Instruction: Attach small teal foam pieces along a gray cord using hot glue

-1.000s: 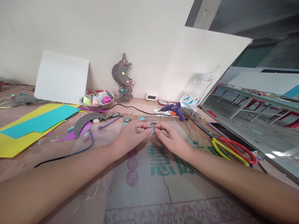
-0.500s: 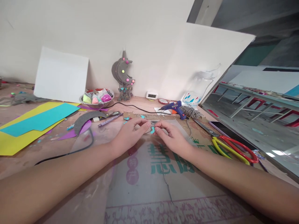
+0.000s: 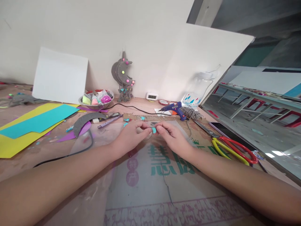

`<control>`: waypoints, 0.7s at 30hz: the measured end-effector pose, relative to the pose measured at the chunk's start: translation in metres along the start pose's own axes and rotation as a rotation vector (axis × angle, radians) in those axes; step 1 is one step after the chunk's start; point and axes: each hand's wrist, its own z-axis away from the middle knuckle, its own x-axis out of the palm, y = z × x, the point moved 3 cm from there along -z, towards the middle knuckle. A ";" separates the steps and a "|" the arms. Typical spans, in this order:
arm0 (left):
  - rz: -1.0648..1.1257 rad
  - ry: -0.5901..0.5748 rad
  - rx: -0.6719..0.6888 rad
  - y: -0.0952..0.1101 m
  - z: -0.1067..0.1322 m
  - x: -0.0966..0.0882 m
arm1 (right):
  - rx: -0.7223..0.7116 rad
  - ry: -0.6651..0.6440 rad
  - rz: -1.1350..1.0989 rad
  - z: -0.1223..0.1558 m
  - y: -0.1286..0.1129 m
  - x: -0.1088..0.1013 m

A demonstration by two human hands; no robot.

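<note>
Hands (image 3: pixel 130 136) (image 3: pixel 175 138) pinch a small, rounded turquoise piece (image 3: pixel 154 130).

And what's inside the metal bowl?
The metal bowl holds a yellow-green lump, a peach lump and a magenta lump, with clear plastic among them. They cover its bottom; anything underneath can't be seen.

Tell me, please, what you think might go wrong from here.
The small turquoise piece is pinched only between the fingertips of the left hand and right hand, so it could slip or crease. The glue gun lies just beyond the right hand; if it is hot, a careless reach might touch its nozzle.
</note>
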 end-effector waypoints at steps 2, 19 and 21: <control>-0.019 0.036 -0.030 -0.002 -0.001 -0.002 | 0.020 -0.005 0.005 -0.001 0.000 0.001; 0.007 0.025 -0.052 0.000 0.000 -0.002 | 0.016 -0.013 -0.006 -0.002 -0.001 0.002; 0.022 0.037 -0.050 -0.001 0.000 -0.002 | -0.011 -0.047 -0.052 -0.002 0.001 0.004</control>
